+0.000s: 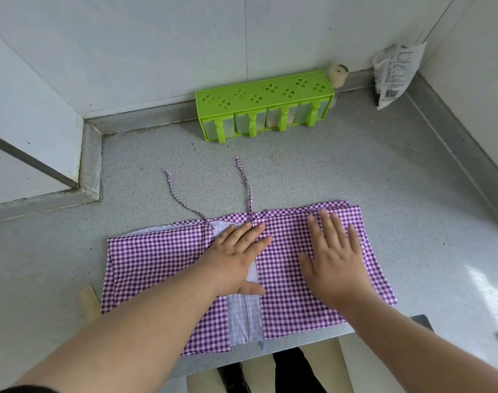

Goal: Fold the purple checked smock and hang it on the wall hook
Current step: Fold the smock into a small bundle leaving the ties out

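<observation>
The purple checked smock lies flat on the grey countertop, both side panels folded inward so a pale strip of its inside shows down the middle. Two thin ties trail from its far edge toward the wall. My left hand presses flat on the centre seam, fingers straight. My right hand lies flat on the right folded panel, fingers spread. No wall hook is in view.
A green spice rack with several clear drawers stands against the back wall. A small jar sits at its right end and a printed plastic bag leans in the far right corner. The counter's front edge runs just under the smock.
</observation>
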